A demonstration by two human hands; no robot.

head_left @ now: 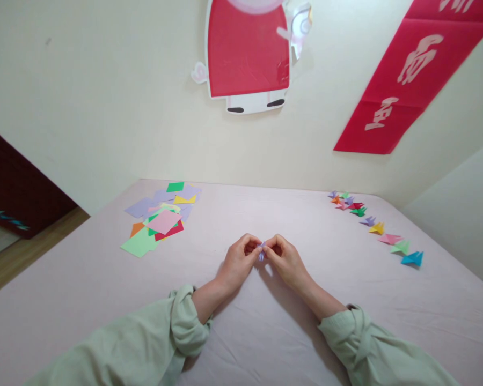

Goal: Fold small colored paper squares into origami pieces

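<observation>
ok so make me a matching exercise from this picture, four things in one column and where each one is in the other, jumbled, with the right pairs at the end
Things
1. small purple paper
2. paper sheets
3. row of folded paper pieces
4. red banner

Places
A. on the wall, upper right of the picture
B. along the right side of the table
C. pinched between the fingertips of the left hand and right hand
D. in an overlapping heap on the left side of the table

Right pairs: 1-C, 2-D, 3-B, 4-A
</observation>
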